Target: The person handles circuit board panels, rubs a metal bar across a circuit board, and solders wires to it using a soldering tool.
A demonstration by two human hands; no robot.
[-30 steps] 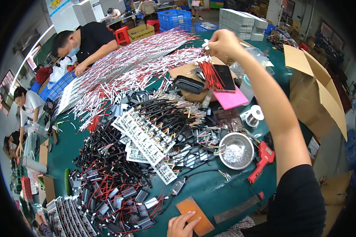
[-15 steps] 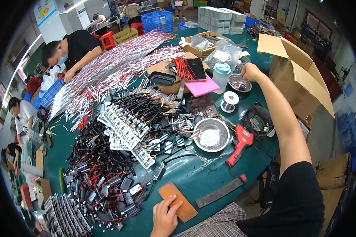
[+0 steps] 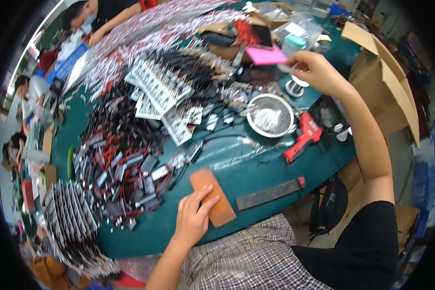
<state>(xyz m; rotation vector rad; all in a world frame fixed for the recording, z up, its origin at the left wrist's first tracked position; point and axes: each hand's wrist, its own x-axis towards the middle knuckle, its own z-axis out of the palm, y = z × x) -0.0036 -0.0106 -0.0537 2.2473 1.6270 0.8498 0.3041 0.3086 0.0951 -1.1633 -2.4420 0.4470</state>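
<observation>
My left hand lies on a flat orange-brown rectangular board near the table's front edge, its fingers stretched over the surface. My right hand is raised above the far right of the table, its fingertips drawn together in a pinch and blurred. Whatever they hold is too small to make out. Just under it stands a spool of silvery wire. Nearer to me are a metal bowl with small whitish pieces and a red glue gun. The hand hides the small metal dish.
Black-wired parts are heaped left of the board, with white circuit panels on top. A dark metal strip lies to the right. Beyond are a pink pad, a small fan and an open carton. A co-worker sits far left.
My right hand has left the small metal dish and come back toward the wire spool. My left hand stays on the board. The view has tilted downward, showing more of my lap.
</observation>
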